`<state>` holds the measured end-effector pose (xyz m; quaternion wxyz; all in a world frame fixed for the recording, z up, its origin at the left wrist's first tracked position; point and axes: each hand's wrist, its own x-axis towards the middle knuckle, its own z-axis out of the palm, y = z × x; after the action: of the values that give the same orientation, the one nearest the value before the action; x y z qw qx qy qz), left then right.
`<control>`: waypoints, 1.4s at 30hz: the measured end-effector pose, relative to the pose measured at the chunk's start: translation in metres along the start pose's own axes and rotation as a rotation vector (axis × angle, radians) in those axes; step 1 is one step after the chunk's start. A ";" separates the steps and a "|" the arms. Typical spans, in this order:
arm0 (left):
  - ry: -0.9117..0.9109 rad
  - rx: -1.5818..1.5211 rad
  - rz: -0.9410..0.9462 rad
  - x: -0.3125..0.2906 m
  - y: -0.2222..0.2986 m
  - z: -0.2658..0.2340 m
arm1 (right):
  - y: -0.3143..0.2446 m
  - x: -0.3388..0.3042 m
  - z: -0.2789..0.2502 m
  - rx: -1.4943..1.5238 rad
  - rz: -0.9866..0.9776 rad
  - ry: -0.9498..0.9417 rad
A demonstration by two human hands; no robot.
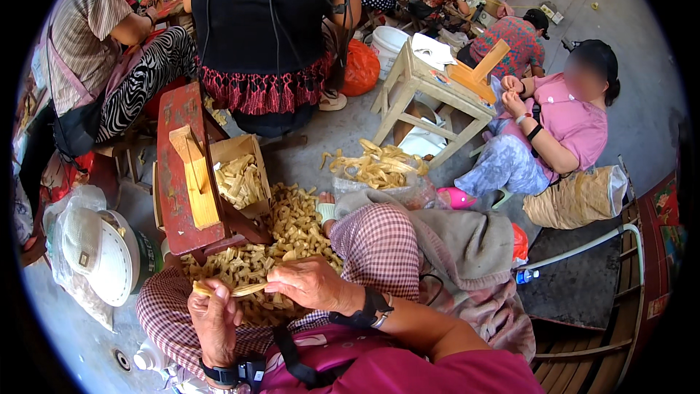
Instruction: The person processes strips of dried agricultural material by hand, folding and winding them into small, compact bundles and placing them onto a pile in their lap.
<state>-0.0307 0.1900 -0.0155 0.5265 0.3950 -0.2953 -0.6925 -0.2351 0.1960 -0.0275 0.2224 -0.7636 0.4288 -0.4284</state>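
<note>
Over my lap, both hands hold a pale yellow, folded strip [249, 290] of pliable material; its exact kind I cannot tell. My left hand [214, 315] pinches one end between thumb and fingers. At the other end, the fingers of my right hand [309, 283] are closed on the strip. Just beyond them lies a heap of short yellow knotted pieces [295, 222], partly hidden by my hands. A red wooden bench [179, 208] stands ahead to the left, bearing a light wooden block with an upright peg [200, 190].
A cardboard box [257, 157] of yellow pieces sits beside the bench. Loose strips [379, 166] lie in a plastic bag ahead. A wooden stool [408, 80] stands beyond. A white-lidded bucket [109, 255] is at left. Several people sit around, one in pink [565, 117] at right.
</note>
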 end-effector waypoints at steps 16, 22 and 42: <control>-0.628 0.378 -0.203 0.004 0.035 -0.012 | -0.016 0.006 -0.034 -0.285 -0.395 -0.134; -0.629 0.415 -0.304 0.000 0.027 0.013 | -0.027 0.007 -0.026 -0.305 -0.450 -0.183; -0.401 0.621 -0.208 -0.032 -0.004 0.008 | -0.042 -0.017 -0.024 -0.260 -0.526 -0.156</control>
<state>-0.0354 0.2217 -0.0072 0.2406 0.4202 -0.5465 -0.6833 -0.2400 0.2332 0.0071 0.0362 -0.9012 0.2491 -0.3528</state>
